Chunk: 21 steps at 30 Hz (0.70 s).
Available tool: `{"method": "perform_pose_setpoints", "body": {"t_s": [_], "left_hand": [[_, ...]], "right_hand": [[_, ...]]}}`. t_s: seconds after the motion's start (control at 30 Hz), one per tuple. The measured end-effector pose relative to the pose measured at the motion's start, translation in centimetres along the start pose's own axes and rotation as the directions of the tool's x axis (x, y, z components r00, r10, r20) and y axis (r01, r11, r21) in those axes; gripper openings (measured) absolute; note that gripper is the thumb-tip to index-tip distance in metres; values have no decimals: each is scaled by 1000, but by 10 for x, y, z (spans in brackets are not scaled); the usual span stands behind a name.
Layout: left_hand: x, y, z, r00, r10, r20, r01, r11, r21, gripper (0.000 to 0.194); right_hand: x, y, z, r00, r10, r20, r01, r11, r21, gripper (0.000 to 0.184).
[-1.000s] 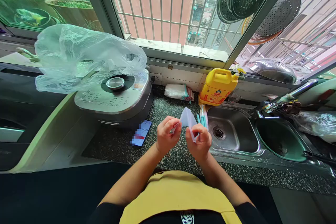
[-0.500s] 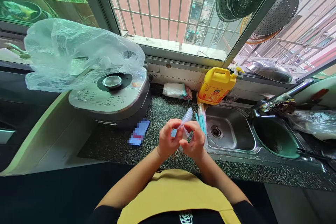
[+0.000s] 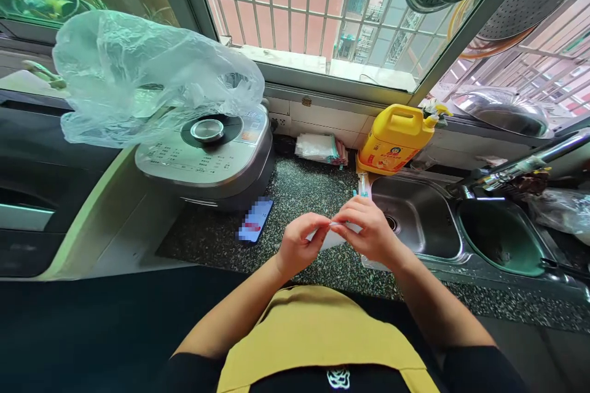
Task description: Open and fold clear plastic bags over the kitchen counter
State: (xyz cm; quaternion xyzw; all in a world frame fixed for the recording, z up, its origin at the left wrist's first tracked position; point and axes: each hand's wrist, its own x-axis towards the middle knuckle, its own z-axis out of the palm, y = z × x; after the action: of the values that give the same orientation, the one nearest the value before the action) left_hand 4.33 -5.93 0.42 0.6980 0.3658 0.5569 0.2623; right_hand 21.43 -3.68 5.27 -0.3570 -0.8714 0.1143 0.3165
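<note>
Both my hands are held together over the speckled counter (image 3: 313, 196), just left of the sink (image 3: 415, 221). My left hand (image 3: 297, 245) and my right hand (image 3: 366, 230) each pinch one end of a small clear plastic bag (image 3: 330, 234), which lies nearly flat between them. Most of the bag is hidden by my fingers. A pile of similar small bags (image 3: 318, 147) lies by the back wall.
A silver rice cooker (image 3: 207, 156) stands at the left with a large clear plastic bag (image 3: 142, 80) draped over it. A phone (image 3: 255, 220) lies on the counter. A yellow detergent jug (image 3: 391, 138) stands behind the sink. A tap (image 3: 525, 166) and green basin (image 3: 500, 236) are at the right.
The small bag stood upright between my hands; now it is lowered and pulled flat. My right hand has moved a little right and forward, and the view has shifted.
</note>
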Motion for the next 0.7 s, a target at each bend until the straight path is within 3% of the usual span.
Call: {"method": "perform_pose_setpoints", "body": {"t_s": [0.07, 0.13, 0.3, 0.47, 0.53, 0.7], "left_hand": [[-2, -1, -2, 998, -45, 47, 45, 999, -16, 14], [-2, -4, -7, 994, -68, 90, 70, 997, -23, 15], [1, -16, -26, 986, -152, 74, 153, 988, -18, 23], [-1, -30, -44, 955, -278, 100, 286, 956, -72, 28], [1, -36, -51, 958, -260, 121, 274, 955, -117, 28], [12, -44, -71, 980, -30, 198, 60, 987, -149, 16]], "right_hand": [[4, 1, 3, 995, -18, 98, 12, 998, 57, 22], [5, 0, 9, 993, -7, 120, 0, 999, 53, 25], [3, 0, 18, 989, 70, 132, -80, 995, 67, 24], [2, -2, 28, 974, 201, 102, -219, 949, 225, 24], [5, -6, 34, 966, 243, 83, -257, 926, 276, 21], [13, -25, 49, 951, 305, 43, -306, 918, 251, 12]]}}
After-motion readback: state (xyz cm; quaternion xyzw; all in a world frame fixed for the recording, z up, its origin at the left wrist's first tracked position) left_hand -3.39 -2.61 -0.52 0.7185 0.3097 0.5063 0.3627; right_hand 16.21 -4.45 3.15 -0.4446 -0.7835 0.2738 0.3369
